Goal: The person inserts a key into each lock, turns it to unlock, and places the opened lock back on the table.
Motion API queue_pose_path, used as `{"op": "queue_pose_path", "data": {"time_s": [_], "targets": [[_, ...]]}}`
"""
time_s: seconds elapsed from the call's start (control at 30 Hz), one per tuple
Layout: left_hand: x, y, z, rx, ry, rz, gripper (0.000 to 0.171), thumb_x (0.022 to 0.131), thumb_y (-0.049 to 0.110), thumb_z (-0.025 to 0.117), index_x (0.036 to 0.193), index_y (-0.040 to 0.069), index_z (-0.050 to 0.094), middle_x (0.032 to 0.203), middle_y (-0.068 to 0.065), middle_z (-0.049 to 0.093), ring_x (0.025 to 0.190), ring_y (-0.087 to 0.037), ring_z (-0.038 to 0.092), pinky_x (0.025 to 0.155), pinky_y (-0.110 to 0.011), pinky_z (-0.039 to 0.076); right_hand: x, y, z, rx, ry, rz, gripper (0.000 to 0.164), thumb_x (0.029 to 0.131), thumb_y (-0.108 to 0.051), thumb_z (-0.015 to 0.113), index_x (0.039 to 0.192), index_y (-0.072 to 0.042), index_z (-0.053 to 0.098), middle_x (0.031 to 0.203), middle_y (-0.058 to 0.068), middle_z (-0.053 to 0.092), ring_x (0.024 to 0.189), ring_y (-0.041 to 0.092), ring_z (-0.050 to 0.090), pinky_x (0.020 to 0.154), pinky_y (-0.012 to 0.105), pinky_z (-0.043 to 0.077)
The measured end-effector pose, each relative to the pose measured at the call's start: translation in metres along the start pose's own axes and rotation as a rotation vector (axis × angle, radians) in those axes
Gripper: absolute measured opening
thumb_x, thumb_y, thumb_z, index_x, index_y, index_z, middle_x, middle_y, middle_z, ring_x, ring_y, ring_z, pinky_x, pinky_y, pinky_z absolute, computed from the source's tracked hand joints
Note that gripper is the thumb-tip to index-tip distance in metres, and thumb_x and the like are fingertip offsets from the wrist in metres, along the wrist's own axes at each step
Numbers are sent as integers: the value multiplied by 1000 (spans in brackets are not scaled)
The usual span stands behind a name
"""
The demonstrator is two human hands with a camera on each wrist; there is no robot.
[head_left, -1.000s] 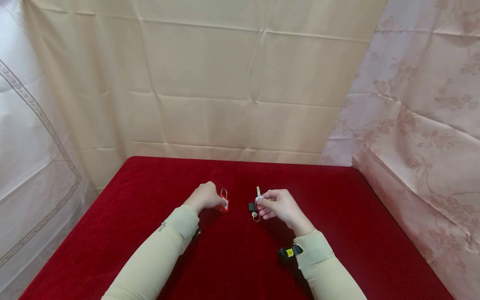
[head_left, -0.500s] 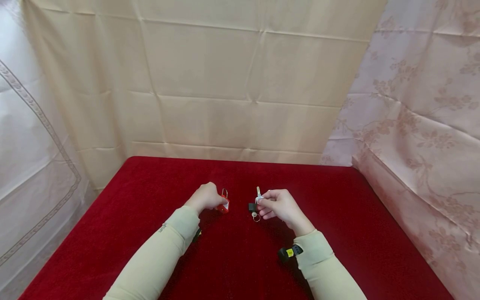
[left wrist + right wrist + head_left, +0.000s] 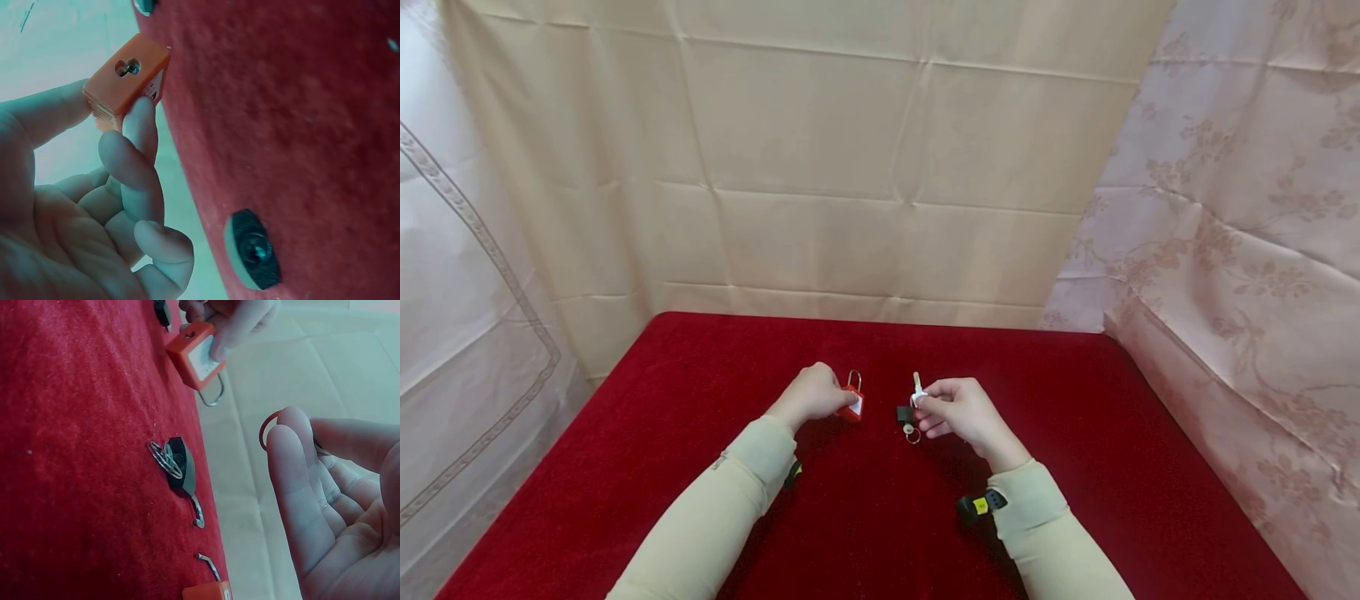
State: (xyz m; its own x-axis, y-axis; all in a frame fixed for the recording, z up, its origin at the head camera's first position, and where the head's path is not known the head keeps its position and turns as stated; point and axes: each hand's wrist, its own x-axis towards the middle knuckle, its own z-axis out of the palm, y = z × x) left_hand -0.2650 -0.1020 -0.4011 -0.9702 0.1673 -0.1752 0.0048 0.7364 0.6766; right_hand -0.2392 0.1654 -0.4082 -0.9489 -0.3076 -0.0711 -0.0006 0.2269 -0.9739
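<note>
My left hand [image 3: 812, 392] holds a red-orange padlock [image 3: 128, 78] between thumb and fingers, keyhole side towards the left wrist camera. Its white label and metal shackle [image 3: 214, 394] show in the right wrist view. My right hand [image 3: 958, 412] pinches a key with a pale head, its blade [image 3: 917, 382] pointing away from me. A thin reddish ring [image 3: 265, 432] sticks out beside its fingertips in the right wrist view. Close to the left of this hand, a black padlock [image 3: 905, 414] lies on the red cloth, with a key and metal rings [image 3: 166, 460] at its near end.
A second orange padlock [image 3: 206, 592] lies at the lower edge of the right wrist view, hidden by my right hand in the head view. Another black padlock [image 3: 255, 250] lies on the cloth to the left. The red table [image 3: 715, 350] is bordered by hanging curtains [image 3: 820, 167].
The orange padlock in my left hand has shifted slightly up and to the right and turned a little. My right hand and the key have stayed nearly still.
</note>
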Motion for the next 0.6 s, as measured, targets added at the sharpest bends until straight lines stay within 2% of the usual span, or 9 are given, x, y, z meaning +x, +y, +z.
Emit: {"op": "queue_pose_path", "data": {"time_s": [0.17,0.37,0.47,0.6], "targets": [[-4,6,-4,-49,16,23,33,93,28,71,67,7,68,64,-10,65,56,-14,46,55,-29,42,-2,-4,0,5,15,-11,19,95,-5,69,107,10,69,85,18,72,68,23,71,65,40,61],[-9,12,-8,-108,52,81,26,93,28,72,80,6,74,77,-11,70,63,-15,49,57,-29,42,-4,-10,-1,45,2,-40,24,96,-4,68,111,14,65,89,18,73,69,22,71,66,39,61],[-12,15,-10,-161,72,108,23,93,27,73,84,6,74,83,-12,71,67,-15,51,58,-30,42,-5,-13,-3,72,-1,-61,26,96,-4,68,113,16,64,93,23,73,70,23,72,67,40,61],[-17,20,-12,-217,103,126,19,92,25,74,90,7,74,86,-8,71,74,-18,57,62,-31,46,-8,-16,-5,109,4,-79,25,96,-7,71,112,12,65,99,31,70,76,33,73,70,42,61]]}}
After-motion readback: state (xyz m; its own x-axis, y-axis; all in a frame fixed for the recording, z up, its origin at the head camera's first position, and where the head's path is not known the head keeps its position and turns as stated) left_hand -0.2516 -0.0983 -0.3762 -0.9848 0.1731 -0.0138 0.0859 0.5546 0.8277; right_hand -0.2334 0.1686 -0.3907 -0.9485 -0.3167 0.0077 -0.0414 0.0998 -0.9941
